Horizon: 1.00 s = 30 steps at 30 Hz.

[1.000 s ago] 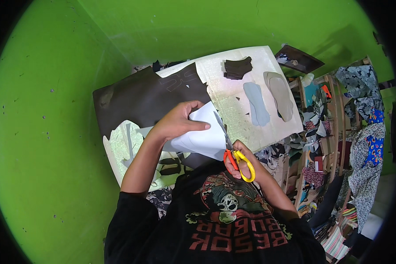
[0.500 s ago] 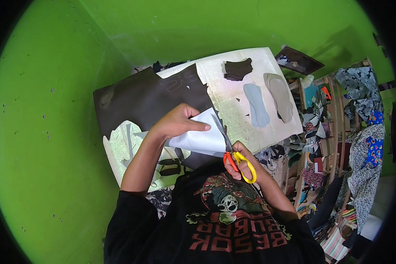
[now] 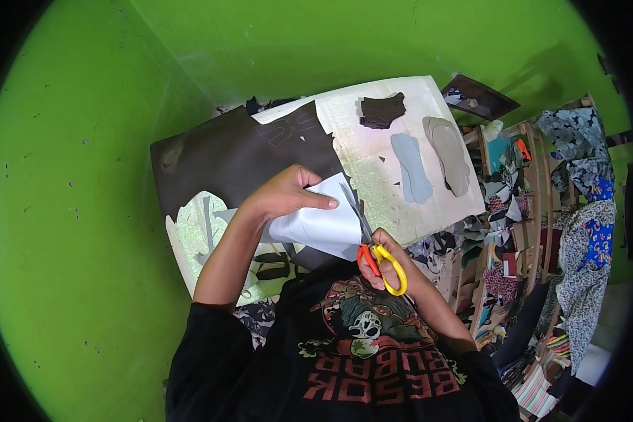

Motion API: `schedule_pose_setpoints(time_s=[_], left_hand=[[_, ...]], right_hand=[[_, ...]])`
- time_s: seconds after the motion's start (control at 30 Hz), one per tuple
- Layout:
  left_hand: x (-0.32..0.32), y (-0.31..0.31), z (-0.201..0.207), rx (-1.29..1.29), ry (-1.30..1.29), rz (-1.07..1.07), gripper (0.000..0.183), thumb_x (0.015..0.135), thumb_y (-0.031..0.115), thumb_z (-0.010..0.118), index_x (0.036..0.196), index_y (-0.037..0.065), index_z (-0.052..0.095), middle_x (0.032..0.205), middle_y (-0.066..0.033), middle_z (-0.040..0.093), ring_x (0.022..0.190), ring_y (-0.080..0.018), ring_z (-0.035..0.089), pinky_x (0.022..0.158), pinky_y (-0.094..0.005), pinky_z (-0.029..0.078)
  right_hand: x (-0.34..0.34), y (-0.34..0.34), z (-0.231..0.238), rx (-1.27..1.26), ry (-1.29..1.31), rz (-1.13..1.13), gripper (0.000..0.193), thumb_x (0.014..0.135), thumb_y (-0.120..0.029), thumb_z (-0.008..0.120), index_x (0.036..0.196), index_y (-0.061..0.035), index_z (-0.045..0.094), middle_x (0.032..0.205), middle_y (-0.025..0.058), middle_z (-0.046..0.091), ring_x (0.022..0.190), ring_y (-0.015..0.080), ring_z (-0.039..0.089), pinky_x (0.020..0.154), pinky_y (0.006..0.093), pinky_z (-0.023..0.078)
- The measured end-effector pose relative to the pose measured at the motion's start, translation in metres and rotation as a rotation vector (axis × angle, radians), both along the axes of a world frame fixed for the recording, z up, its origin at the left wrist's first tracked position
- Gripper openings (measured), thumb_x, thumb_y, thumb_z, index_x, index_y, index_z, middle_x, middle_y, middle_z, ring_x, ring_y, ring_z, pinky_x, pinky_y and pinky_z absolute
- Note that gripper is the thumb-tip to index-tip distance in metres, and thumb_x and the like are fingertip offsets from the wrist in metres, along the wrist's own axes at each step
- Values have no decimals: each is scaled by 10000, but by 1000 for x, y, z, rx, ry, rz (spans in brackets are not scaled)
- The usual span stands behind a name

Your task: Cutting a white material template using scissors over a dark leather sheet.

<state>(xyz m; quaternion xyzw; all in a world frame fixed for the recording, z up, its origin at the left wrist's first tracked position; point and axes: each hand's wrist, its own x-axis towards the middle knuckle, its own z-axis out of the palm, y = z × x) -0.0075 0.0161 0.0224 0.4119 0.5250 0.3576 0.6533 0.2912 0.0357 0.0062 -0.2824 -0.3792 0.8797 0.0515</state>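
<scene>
Taking the white sheet (image 3: 327,228) as the middle of the clock, the left hand (image 3: 292,195) grips it from 10 o'clock, thumb laid straight across the near face and index finger bent at the far edge, so the sheet is pinched between them and bows slightly above the worktop (image 3: 373,186). At 4 o'clock the right hand (image 3: 389,239) is wrapped around the scissors (image 3: 368,254), fingers in the orange and yellow handles; the blades point toward 11 o'clock and lie along the sheet's right edge, though how far they stand apart is hard to tell. A large dark brown leather-like sheet (image 3: 232,155) spreads at 10 o'clock, pale outlines drawn near its upper right corner. A stack of dark brown cut pieces (image 3: 382,112) sits at 1 o'clock. Toward 2 o'clock lie pale blue-grey insole-shaped pieces (image 3: 411,169), and just beyond them overlapping beige-grey insole-shaped pieces (image 3: 446,155). More dark cut-outs (image 3: 271,271) rest at 8 o'clock. Well apart at 3 o'clock stands a wooden rack (image 3: 534,169) crammed with fabric scraps, and the wearer's black T-shirt (image 3: 383,352) fills 6 o'clock.
</scene>
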Motion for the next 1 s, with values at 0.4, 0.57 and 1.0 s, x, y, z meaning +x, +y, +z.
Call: schedule_pose_setpoints(time_s=[0.4,0.57,1.0], left_hand=[[3,0,0,15,-24,-70,197,812,152,814,868,-27,752,728,4,694,625,-39,574,585,-241,461],[3,0,-5,17,-13,-81,193,814,149,812,868,-26,750,727,5,693,622,-37,571,583,-238,457],[6,3,-11,20,-44,-150,220,794,163,829,878,-23,747,741,7,693,634,-43,575,580,-242,454]], right_hand=[[-1,0,-6,-91,-17,-18,438,703,-75,641,1014,-123,337,739,111,491,477,140,416,415,273,368],[0,0,0,-59,-20,-12,417,729,-45,632,1011,-113,332,738,124,494,471,146,421,409,279,372],[1,5,1,-72,-75,-2,458,685,-26,641,991,-129,317,684,120,479,438,141,390,388,283,345]])
